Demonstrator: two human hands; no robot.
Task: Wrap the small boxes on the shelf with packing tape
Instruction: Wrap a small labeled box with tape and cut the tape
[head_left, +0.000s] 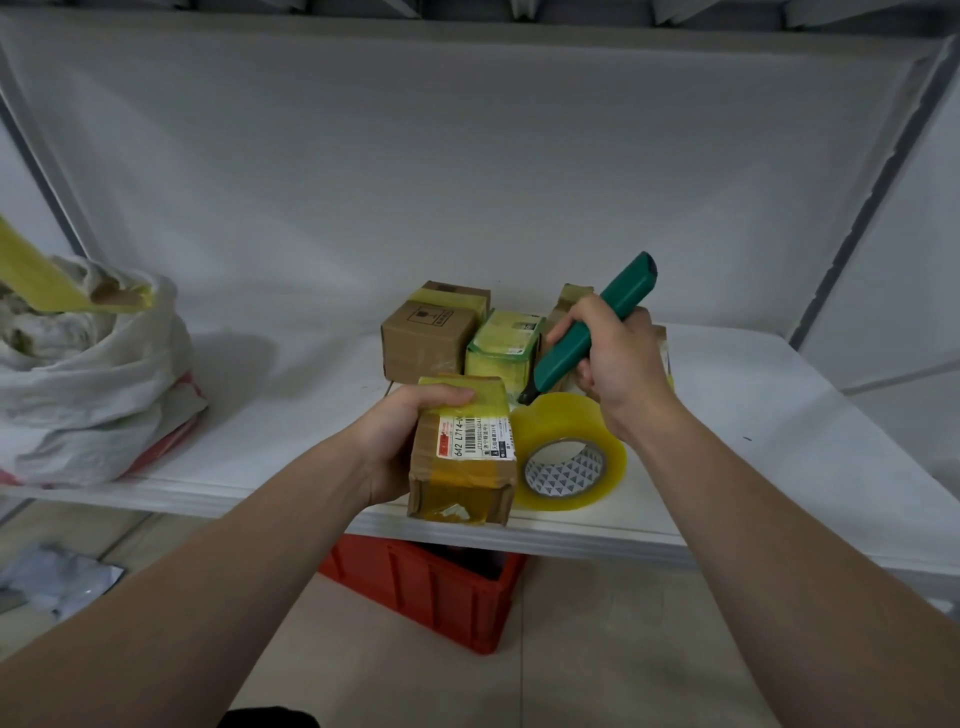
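While the left hand grips a small labelled box at the front edge of the shelf, in the lower centre of the frame, the right hand is closed in a fist around a green cutter. The dark tip of the cutter points down and to the left, just above the top of the tape roll. The left fingers are wrapped over the far top edge of the box and the palm holds its left side; this box already carries yellowish tape bands at the top and near the bottom.

The tape roll stands on its side on the shelf, touching or almost touching the right side of the held box. I cannot see clearly a free strip of tape between the roll and the box, so I judge only that the cutter is about to cut the tape near that place.

Behind, in the centre of the frame, there are more boxes: a brown box, a green-and-yellow box, and another one mostly hidden by the right hand.

What could go wrong: the tip is near the left fingers, so a slip of the cutter toward the box could reach them. The box hangs partly over the shelf edge, above the red crate, and a loose grip could let it fall. If the tape is cut without tension, the loose end may stick back to the roll and be difficult to find.
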